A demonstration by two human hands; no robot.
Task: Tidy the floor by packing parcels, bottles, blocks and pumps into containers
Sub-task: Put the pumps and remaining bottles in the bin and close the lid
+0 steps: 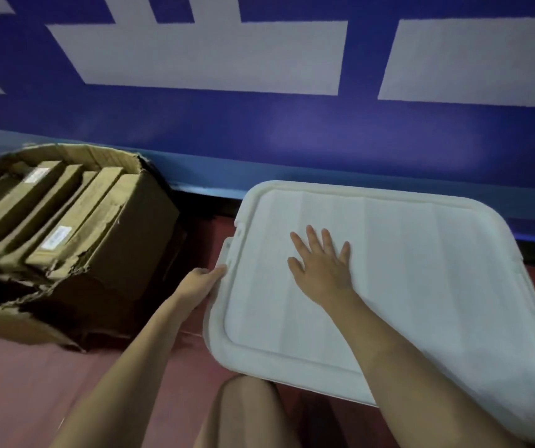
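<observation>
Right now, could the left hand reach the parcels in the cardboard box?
Probably yes. The cardboard box stands open beside the left hand, nothing lies between them, and the parcels show at its top. But that hand grips the edge of the white lid and must let go first.

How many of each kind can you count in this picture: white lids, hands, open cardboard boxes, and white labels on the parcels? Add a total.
White lid: 1
Hands: 2, the left hand gripping the lid's edge and the right hand flat on top
Cardboard box: 1
White labels: 2
Total: 6
</observation>
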